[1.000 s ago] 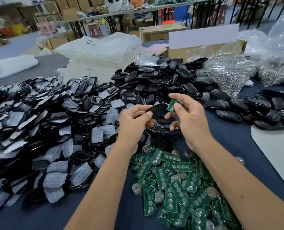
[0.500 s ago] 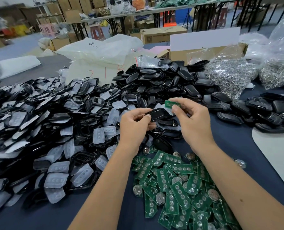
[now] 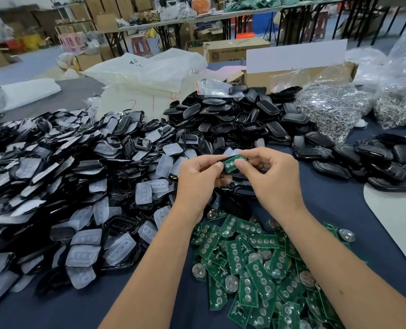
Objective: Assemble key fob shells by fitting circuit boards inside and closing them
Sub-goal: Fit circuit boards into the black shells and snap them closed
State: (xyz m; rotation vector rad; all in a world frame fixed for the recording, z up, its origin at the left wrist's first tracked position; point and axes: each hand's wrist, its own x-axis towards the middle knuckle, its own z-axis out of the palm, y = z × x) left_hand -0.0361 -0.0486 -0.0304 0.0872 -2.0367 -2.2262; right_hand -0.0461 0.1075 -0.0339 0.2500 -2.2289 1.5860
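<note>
Both hands meet above the middle of the surface (image 3: 335,210), which is covered in dark blue cloth. The left hand (image 3: 197,179) curls its fingers round a black key fob shell (image 3: 223,160), of which only a dark edge shows between thumb and forefinger. The right hand (image 3: 271,176) pinches a small green circuit board (image 3: 233,162) between thumb and fingertips, and the board lies against the open face of the shell; whether it is fully seated cannot be told.

Just below the wrists a loose heap of green circuit boards (image 3: 256,264) spreads across the cloth, some carrying round silver coin cells. To the left lies a broad pile of black shell halves with translucent button pads (image 3: 85,184). Beyond the hands rises a mound of glossy black shell backs (image 3: 240,117), and more of them (image 3: 387,160) lie to the right. Clear bags of metal rings (image 3: 335,108) sit at the far right beside a cardboard box (image 3: 292,74). White plastic bags (image 3: 145,74) lie at the far edge.
</note>
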